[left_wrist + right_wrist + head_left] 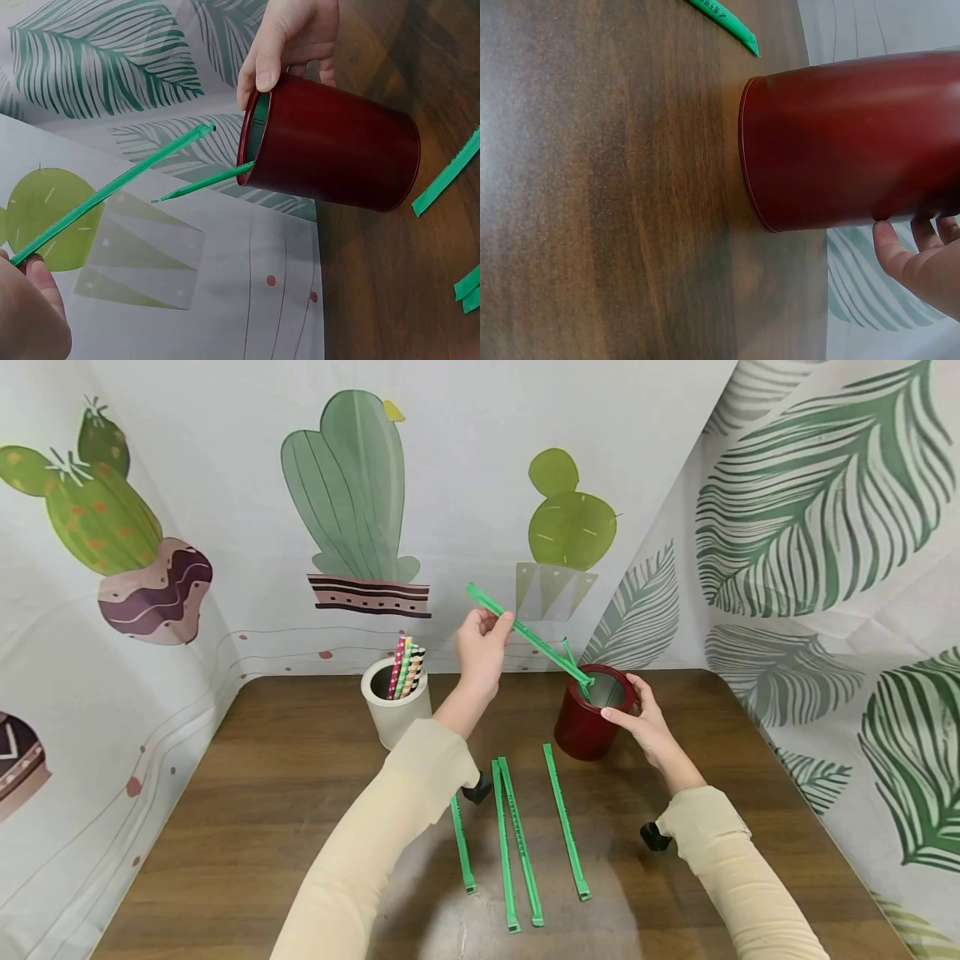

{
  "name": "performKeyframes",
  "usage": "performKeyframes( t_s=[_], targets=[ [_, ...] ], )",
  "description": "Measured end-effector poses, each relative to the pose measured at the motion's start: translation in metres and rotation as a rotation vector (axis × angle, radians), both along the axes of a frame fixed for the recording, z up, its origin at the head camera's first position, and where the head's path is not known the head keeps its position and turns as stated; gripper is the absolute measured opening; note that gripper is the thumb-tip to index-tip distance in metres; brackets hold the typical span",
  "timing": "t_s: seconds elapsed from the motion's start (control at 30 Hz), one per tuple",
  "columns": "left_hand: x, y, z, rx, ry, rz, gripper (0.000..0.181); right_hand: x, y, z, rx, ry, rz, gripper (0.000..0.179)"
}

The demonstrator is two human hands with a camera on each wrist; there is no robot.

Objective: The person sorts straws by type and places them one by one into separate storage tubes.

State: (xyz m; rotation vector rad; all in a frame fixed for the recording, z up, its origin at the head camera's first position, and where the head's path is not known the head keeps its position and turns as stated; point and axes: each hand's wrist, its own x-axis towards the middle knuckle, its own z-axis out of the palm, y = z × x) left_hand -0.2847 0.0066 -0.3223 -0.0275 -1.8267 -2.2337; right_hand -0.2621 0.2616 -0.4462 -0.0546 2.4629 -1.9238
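1. Left hand (482,647): thumb and fingers pinch a long, thin green-wrapped straw (540,642), slanted down, its lower end by the cup's mouth but not yet inside.
2. Right hand (647,720): grasps the dark-red, glossy round cup (588,731) at its rim and side, steadying it, I judge.
3. Done, as far as shows: one green straw (206,182) sticks out of that cup; I cannot tell whether others hide within.
4. Left: the pinched straw, plus four green-wrapped straws (566,822) lying on the brown wood-grain table (262,793); the work seems at an early stage.
5. Beside the left forearm, a cream round cup (399,714) holds patterned straws (403,670), apparently finished.
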Motion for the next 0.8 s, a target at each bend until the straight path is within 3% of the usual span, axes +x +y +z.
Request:
performKeyframes(
  t_s=[0.23,0.6,0.8],
  targets=[
    [-0.004,0.016,-0.006,-0.120,0.004,0.027,0.017,0.000,0.000,0.001,0.009,-0.008,-0.003,0.081],
    [-0.003,0.041,-0.026,-0.294,0.001,0.005,0.016,0.001,-0.001,0.002,0.001,-0.012,0.001,0.082],
    [-0.003,0.047,-0.036,-0.372,-0.046,-0.033,0.015,0.002,-0.001,0.003,0.004,-0.006,0.001,0.081]
  ],
)
